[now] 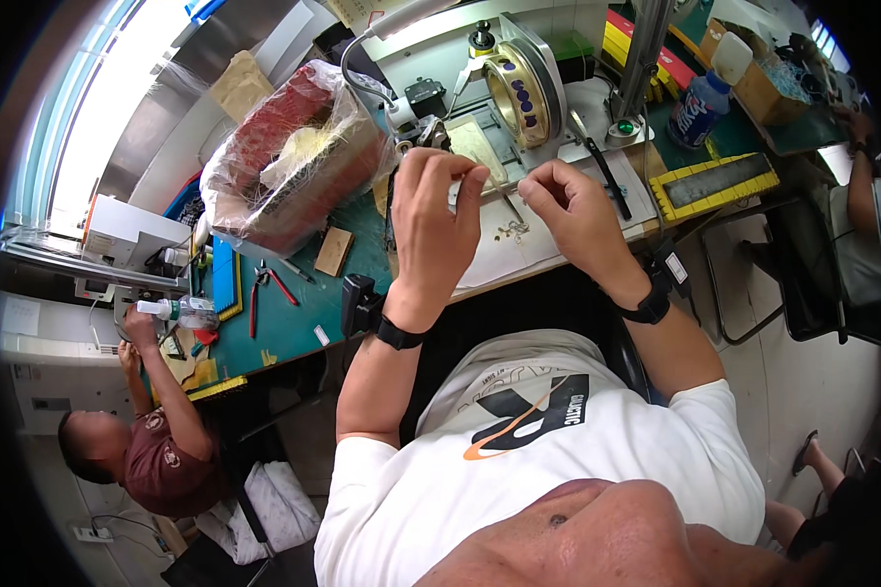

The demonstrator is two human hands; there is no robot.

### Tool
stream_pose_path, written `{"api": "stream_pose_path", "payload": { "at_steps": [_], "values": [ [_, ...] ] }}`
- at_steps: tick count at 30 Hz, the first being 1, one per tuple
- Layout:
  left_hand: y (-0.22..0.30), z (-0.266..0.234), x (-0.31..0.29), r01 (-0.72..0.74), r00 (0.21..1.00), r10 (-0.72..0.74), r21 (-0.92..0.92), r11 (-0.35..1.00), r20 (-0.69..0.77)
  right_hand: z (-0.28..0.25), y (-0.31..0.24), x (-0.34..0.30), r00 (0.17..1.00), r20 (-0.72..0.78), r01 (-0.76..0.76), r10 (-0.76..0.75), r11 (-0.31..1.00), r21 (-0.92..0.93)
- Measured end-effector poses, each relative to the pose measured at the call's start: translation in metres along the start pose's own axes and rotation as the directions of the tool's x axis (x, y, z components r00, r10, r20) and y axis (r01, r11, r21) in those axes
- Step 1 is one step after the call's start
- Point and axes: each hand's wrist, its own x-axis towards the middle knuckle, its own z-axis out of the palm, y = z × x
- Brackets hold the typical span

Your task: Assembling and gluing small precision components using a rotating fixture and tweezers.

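My left hand (429, 217) is raised over the front of the bench, thumb and fingers pinched together. Facing it, my right hand (579, 213) also has its thumb and forefinger closed. Whatever either pinch holds is too small to make out. Between and below the hands, a small heap of thin gold-coloured pieces (512, 231) lies on a white sheet (504, 256). A slim tool (508, 203) points toward the heap; I cannot tell whether it is held. Just beyond stands a bench machine with a wide gold-coloured ring (515, 101) on its wheel.
Left of my hands are a plastic-wrapped red container (289, 161), a wooden block (334, 251) and red-handled pliers (267, 293). On the right lie a black-handled tool (607, 171), a yellow-edged tray (717, 186) and a blue bottle (700, 110). A co-worker (157, 450) sits at left.
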Motion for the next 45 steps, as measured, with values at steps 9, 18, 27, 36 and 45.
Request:
{"api": "stream_pose_path", "payload": {
  "at_steps": [9,18,27,36,45],
  "values": [
    [-0.030,-0.005,0.065,-0.056,0.998,0.050,0.166,0.984,0.040,0.035,-0.018,0.029,0.995,0.100,0.016,-0.024,0.997,0.077],
    [-0.051,-0.013,0.066,0.292,0.956,-0.252,-0.547,0.785,0.149,0.069,-0.009,0.070,0.988,0.078,-0.157,0.136,0.885,0.438],
    [-0.039,-0.024,0.062,0.039,0.997,-0.035,-0.065,0.997,0.062,0.081,0.000,0.090,0.996,-0.020,-0.076,0.092,0.907,0.414],
    [-0.038,-0.027,0.068,-0.126,0.977,0.101,0.128,0.984,0.186,0.080,0.004,0.093,0.999,-0.028,-0.032,0.045,0.931,0.364],
    [-0.042,-0.029,0.071,-0.142,0.972,0.119,0.103,0.985,0.203,0.080,-0.002,0.090,0.998,-0.020,-0.046,0.057,0.932,0.359]
  ]
}}
